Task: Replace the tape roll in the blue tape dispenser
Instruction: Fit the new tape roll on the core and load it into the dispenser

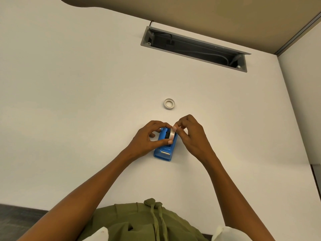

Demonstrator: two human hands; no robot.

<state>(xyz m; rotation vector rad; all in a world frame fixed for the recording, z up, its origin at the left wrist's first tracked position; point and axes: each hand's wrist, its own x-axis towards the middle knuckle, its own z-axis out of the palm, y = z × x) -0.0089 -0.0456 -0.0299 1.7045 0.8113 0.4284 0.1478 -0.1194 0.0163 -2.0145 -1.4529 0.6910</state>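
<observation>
The blue tape dispenser [164, 152] stands on the white table [86, 101], its metal cutter end pointing toward me. A clear tape roll [172, 134] on a black hub sits upright in the dispenser's slot. My left hand [149, 138] grips the dispenser's left side, thumb across its top. My right hand [189, 133] pinches the tape roll from the right, fingertips on its upper edge. A second, small whitish tape roll [169, 104] lies flat on the table, a short way beyond the hands.
An open grey cable tray [194, 47] with cables inside is recessed in the table at the back. A beige partition [225, 14] rises behind it. The table's right edge [295, 119] meets another surface. My green garment [147, 221] shows at the near edge.
</observation>
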